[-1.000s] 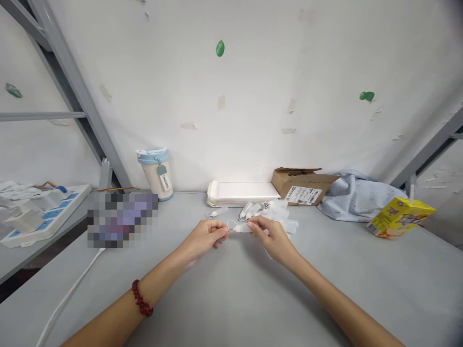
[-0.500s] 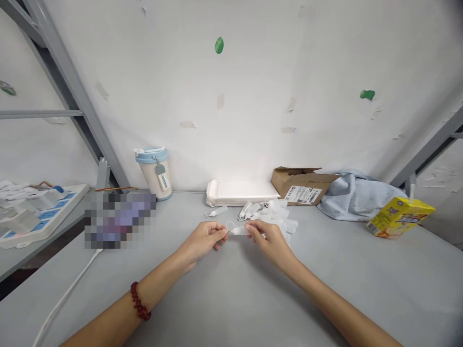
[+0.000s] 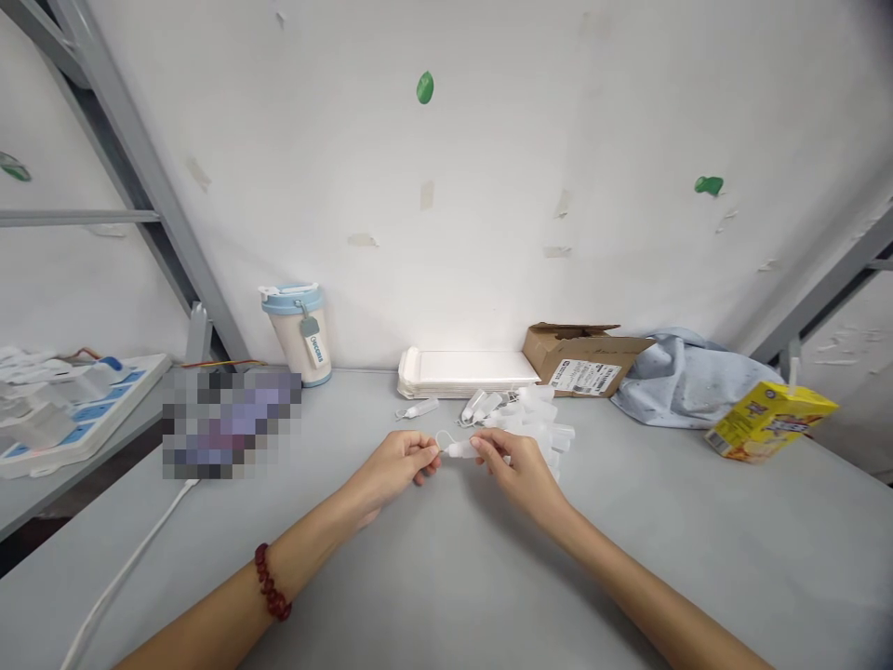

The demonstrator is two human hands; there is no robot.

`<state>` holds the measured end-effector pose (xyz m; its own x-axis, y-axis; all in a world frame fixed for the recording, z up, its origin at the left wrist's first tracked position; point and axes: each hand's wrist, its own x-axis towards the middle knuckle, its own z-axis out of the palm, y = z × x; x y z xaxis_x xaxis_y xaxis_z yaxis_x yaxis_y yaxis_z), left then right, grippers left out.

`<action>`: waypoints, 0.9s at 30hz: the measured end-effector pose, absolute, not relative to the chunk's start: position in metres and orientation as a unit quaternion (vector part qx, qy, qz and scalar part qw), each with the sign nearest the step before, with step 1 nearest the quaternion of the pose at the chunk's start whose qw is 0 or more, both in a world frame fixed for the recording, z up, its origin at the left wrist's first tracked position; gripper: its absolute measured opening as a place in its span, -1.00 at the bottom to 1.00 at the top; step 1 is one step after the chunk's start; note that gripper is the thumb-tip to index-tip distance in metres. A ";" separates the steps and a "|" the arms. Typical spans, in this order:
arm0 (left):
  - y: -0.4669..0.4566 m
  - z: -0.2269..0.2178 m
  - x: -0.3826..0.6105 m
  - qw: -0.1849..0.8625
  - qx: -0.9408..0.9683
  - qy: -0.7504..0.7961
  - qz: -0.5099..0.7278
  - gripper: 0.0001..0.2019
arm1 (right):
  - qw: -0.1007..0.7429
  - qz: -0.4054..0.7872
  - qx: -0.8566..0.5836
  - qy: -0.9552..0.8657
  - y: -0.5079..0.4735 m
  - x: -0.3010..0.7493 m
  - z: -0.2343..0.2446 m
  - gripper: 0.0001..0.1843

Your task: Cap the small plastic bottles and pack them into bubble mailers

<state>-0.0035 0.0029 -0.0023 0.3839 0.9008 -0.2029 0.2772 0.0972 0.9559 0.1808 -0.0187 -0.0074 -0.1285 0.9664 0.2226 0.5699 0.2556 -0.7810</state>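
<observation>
A small translucent white plastic squeeze bottle (image 3: 460, 449) is held sideways just above the desk, its narrow tip pointing left. My right hand (image 3: 516, 465) pinches the body between thumb and fingers. At the tip end, my left hand (image 3: 408, 462) is closed in a pinch; the small piece between its fingertips is mostly hidden. A thin white loop (image 3: 445, 435) arches from the bottle's neck toward those fingertips. Behind my right hand lies a pile of similar bottles (image 3: 536, 414). One more bottle (image 3: 422, 408) lies apart, beyond my left hand, with its own loop.
Against the wall lies a stack of flat white trays or boxes (image 3: 467, 366), beside an open cardboard box (image 3: 586, 363). Light blue cloth (image 3: 690, 377) and a yellow drink carton (image 3: 771, 421) are at right. A tumbler (image 3: 299, 340), white cable (image 3: 129, 572) and power strip (image 3: 98, 419) are at left.
Both hands keep nearly the same place and the same grip on the bottle. The loop and fingertips have shifted only very slightly.
</observation>
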 end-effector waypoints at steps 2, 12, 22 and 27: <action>0.002 -0.001 -0.003 0.563 0.612 0.481 0.277 -0.67 | 0.363 0.264 -0.548 -0.706 -0.019 0.180 -0.007 -0.67; 0.000 -0.004 0.000 0.546 0.622 0.488 0.280 -0.72 | 0.325 0.219 -0.531 -0.751 -0.023 0.177 -0.010 -0.67; 0.002 -0.006 0.000 0.536 0.645 0.473 0.269 -0.75 | 0.301 0.202 -0.492 -0.792 -0.026 0.172 -0.016 -0.66; 0.008 -0.003 -0.006 0.567 0.626 0.465 0.266 -0.71 | 0.314 0.236 -0.502 -0.770 -0.022 0.176 -0.011 -0.70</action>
